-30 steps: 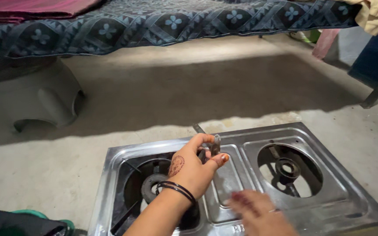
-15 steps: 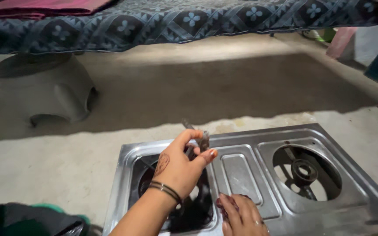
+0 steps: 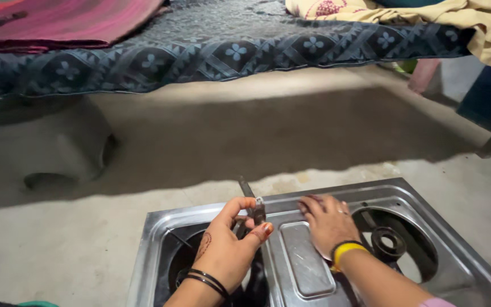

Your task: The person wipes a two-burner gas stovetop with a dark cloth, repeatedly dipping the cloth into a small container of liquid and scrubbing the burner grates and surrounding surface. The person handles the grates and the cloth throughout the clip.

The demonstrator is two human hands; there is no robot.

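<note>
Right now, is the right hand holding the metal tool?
No, the right hand lies flat on the steel stove top; the left hand grips the metal tool.

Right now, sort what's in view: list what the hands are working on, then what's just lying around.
In hand:
- left hand, gripping a small dark metal tool
- right hand, flat on the steel two-burner stove top
- open burner wells with the right burner ring

Lying about:
- patterned bedspread
- red cloth
- yellow cloth
- grey stool

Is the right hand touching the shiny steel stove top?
Touching. The head view shows the right hand lying flat on the shiny steel stove top, fingers spread, no gap beneath.
</note>
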